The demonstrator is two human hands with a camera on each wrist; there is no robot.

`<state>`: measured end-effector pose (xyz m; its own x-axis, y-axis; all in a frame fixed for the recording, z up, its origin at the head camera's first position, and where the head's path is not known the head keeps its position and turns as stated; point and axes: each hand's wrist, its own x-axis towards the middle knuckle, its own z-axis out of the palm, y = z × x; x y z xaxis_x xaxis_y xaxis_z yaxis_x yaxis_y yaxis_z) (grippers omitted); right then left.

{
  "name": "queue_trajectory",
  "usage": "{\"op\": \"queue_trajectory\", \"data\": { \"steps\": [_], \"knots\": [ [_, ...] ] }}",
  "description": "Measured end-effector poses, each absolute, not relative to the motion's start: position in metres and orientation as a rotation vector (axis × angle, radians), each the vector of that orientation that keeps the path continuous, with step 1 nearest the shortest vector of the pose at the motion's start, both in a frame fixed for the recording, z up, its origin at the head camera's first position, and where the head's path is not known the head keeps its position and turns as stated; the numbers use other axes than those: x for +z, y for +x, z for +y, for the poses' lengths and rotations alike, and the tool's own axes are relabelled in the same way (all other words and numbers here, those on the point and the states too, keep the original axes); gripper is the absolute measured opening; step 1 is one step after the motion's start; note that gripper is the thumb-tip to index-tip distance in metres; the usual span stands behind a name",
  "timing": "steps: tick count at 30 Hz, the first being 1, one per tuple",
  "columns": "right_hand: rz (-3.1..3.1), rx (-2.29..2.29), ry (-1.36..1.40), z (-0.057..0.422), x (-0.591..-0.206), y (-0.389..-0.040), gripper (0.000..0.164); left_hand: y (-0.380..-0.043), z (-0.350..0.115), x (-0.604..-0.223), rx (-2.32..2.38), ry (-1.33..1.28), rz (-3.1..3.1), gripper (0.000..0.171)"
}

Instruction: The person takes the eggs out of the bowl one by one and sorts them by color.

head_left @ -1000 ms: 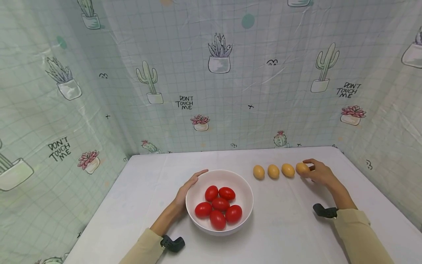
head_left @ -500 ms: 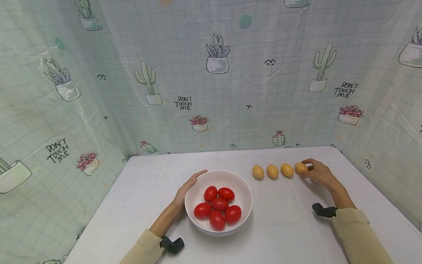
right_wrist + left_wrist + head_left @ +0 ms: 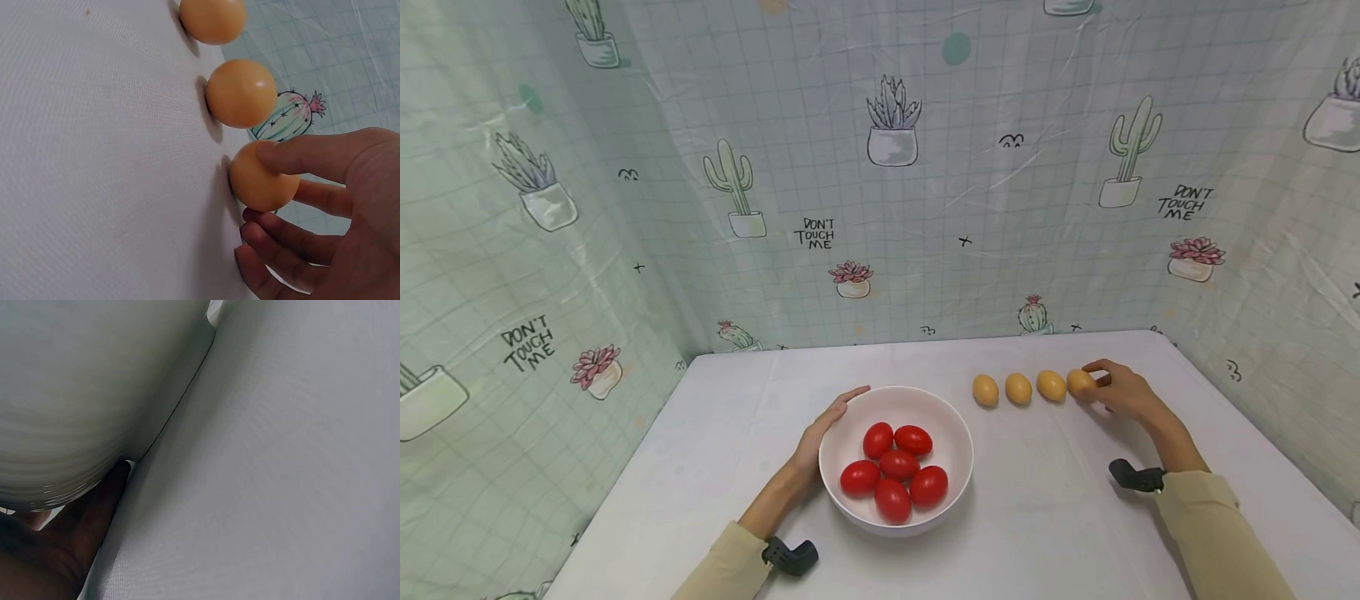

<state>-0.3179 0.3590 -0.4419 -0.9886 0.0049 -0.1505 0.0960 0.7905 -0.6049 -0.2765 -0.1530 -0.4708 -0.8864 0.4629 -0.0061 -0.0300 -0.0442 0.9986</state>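
In the head view, a white bowl [image 3: 955, 450] holds several glossy red eggs [image 3: 892, 500]. My left hand [image 3: 817, 433] rests against the bowl's left side with its fingers extended along the outer wall; the left wrist view shows the thumb low against the bowl [image 3: 75, 406]. At the back right, my right hand [image 3: 1126, 393] pinches a yellow egg [image 3: 1080, 384] at the right end of a row. In the right wrist view, the thumb lies on top of this egg [image 3: 259, 181] with fingers behind it. It appears to rest on the table.
Several yellow eggs make up the row, among them a left one [image 3: 986, 390], a middle one [image 3: 1018, 389] and one beside the held egg [image 3: 1052, 386]. All stand on a white table [image 3: 1045, 517]. A cactus-print curtain [image 3: 940, 208] encloses the back and sides.
The egg in my right hand has shifted slightly left, closer to its neighbour. The left hand and the bowl hold their places; the head view has drifted a little.
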Motion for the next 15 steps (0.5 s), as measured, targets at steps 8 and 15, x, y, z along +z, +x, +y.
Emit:
{"op": "queue_trajectory", "data": {
  "steps": [8, 15],
  "knots": [
    [2.818, -0.977, 0.076, 0.3601, -0.4411, -0.3172, 0.068, -0.2751, -0.1539, -0.4686, 1.99, 0.468, 1.896, 0.052],
    [2.806, -0.978, 0.084, 0.3613, -0.441, -0.3185, 0.069, -0.2752, -0.1545, -0.4693, 1.978, 0.476, 1.903, 0.052]
  ]
}}
